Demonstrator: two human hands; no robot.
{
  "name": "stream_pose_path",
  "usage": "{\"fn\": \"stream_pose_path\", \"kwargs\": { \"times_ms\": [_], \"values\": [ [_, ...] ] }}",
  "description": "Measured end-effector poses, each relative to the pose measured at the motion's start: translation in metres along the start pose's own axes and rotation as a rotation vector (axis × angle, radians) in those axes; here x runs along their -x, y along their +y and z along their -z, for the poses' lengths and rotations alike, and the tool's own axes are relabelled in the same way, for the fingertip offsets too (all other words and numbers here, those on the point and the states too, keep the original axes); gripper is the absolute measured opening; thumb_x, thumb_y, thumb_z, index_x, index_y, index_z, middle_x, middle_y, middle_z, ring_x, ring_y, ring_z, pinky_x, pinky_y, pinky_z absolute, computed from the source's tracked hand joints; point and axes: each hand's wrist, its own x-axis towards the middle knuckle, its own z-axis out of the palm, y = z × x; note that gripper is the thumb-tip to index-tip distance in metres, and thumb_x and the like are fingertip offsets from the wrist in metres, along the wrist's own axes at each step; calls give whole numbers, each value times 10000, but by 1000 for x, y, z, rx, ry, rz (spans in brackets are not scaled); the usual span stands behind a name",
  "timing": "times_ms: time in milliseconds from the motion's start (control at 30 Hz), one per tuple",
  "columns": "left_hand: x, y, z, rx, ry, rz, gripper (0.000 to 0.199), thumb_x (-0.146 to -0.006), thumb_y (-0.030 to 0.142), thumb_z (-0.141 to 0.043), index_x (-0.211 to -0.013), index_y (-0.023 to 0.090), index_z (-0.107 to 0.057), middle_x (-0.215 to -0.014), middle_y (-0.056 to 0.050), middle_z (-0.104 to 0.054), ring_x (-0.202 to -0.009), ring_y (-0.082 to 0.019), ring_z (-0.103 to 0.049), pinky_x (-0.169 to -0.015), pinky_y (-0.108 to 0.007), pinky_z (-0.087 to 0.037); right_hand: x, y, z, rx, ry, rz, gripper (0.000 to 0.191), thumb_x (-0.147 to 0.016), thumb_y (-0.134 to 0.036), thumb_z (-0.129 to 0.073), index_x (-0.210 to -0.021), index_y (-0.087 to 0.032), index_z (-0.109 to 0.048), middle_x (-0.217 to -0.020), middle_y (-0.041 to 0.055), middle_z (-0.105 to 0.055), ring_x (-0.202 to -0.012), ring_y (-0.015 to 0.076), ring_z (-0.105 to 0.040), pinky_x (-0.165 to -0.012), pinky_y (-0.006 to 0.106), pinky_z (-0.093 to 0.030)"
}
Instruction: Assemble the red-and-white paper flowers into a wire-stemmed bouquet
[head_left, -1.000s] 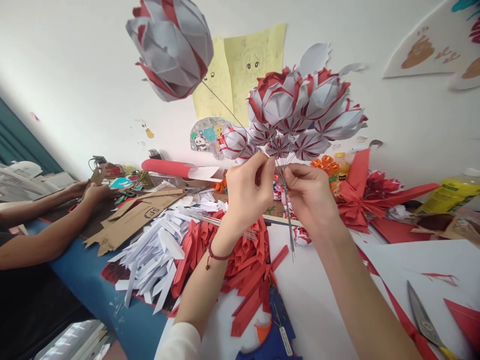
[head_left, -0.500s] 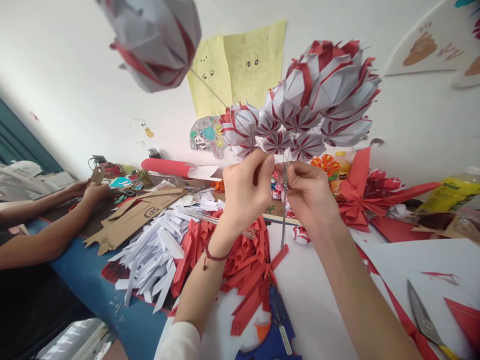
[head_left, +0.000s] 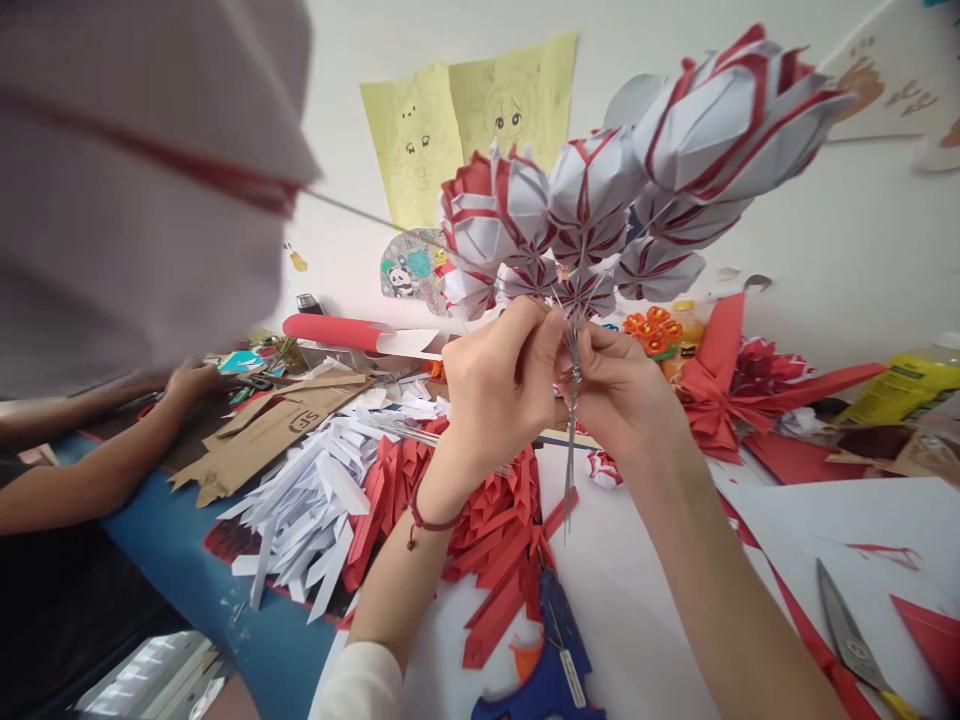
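A bundle of thin wire stems (head_left: pixel 572 420) hangs upright between my two hands, twisted together just below the fingers. My left hand (head_left: pixel 504 375) pinches the wires from the left, and my right hand (head_left: pixel 628 392) closes round them from the right; the fingertips partly hide the grip. Above spreads a cluster of folded white-and-red paper flowers (head_left: pixel 596 185), each at the top of a stem. One more paper flower (head_left: pixel 142 210), large and blurred close to the camera, leans out far left on its own wire (head_left: pixel 367 215).
White paper strips (head_left: pixel 307 510) and red folded strips (head_left: pixel 495 520) are heaped on the left. Nearer lie a blue glue gun (head_left: pixel 555 650) and scissors (head_left: pixel 847 630). A red paper bow (head_left: pixel 716 400) stands at right. Another person's hand (head_left: pixel 193 382) is at far left.
The flower cluster has turned and spread, with its right flowers reaching further right. The left flower has swung down and closer to the camera. Both hands stay at the wires.
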Motion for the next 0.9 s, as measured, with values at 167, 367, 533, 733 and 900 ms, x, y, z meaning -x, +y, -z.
{"fn": "stream_pose_path", "kwargs": {
  "times_ms": [167, 367, 533, 733, 900],
  "values": [
    [0, 1, 1, 2, 4, -19, 309, -990, 250, -514, -688, 186, -533, -545, 37, -547, -491, -81, -506, -527, -227, -374, 0, 3, 3, -83, -22, -10, 280, -528, -361, -920, -627, -215, -703, -656, -19, -545, -658, 123, -449, -652, 264, -390],
    [0, 1, 1, -29, 19, -19, 308, -993, 254, -511, -694, 182, -539, -552, 32, -563, -492, -75, -499, -534, -215, -379, 0, 1, 4, 30, 12, 11, 367, -496, -464, -902, -604, -231, -641, -633, -3, -506, -656, 163, -465, -649, 321, -404],
    [0, 2, 2, -25, 7, -10, 326, -994, 276, -508, -684, 181, -541, -547, 30, -558, -489, -75, -493, -533, -218, -379, 0, 0, 2, 38, 11, 25, 389, -480, -479, -912, -577, -230, -629, -618, -6, -472, -650, 154, -456, -637, 316, -407],
    [1, -1, 2, -37, 2, -1, 341, -1000, 314, -493, -687, 187, -540, -532, 32, -512, -480, -80, -453, -531, -230, -367, 0, 0, 3, 89, 3, 52, 363, -555, -496, -868, -598, -228, -629, -623, -7, -471, -628, 146, -463, -627, 320, -416],
    [1, -1, 1, -33, 1, -4, 332, -993, 291, -500, -682, 181, -530, -544, 33, -521, -485, -75, -451, -535, -225, -365, 1, 0, 3, 67, 15, 44, 347, -549, -480, -875, -605, -231, -640, -634, -5, -491, -641, 149, -465, -630, 316, -416]
  ]
}}
